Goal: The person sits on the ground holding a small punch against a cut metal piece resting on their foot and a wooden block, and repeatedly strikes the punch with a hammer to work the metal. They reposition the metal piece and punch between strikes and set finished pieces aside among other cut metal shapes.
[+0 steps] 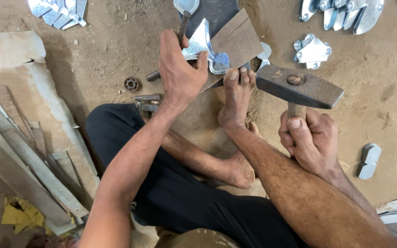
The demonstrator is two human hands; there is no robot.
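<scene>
My left hand [179, 71] grips a shiny pointed sheet-metal piece [204, 45] and holds it flat on a dark wooden board [237, 42] resting on a steel plate [217, 11]. A thin metal rod [152, 76] passes under that hand. My right hand [309, 140] is closed around the handle of a heavy rusty hammer [299, 87], whose head is raised to the right of the board. My bare foot [236, 98] presses on the board's near edge.
Stacks of cut metal pieces lie at the top left [58, 11], top right [341, 11] and right [312, 49]. A small ring [131, 83] sits on the dirt floor. Wooden strips [19, 160] lie at the left.
</scene>
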